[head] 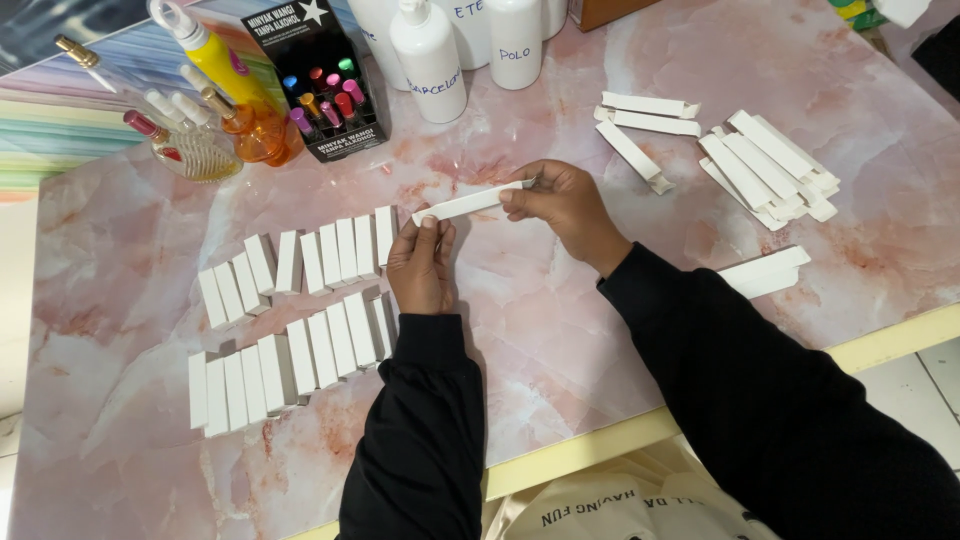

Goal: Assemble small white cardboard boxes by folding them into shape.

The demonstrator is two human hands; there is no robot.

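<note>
- Here the left hand (420, 265) pinches one end of a narrow white carton (470, 203), its grip clamped on it with thumb and fingertips.
- The right hand (565, 205) clamps the other end, so the carton hangs level just above the pink marbled desk (560, 340).
- Just left of the left hand stand two rows of folded white boxes (300, 310).
- Well to the right lies a loose pile of flat carton blanks (765, 165).
- At the desk's far edge stand white bottles (430, 60), a black display box (320, 85) and small glass bottles (215, 120).
</note>
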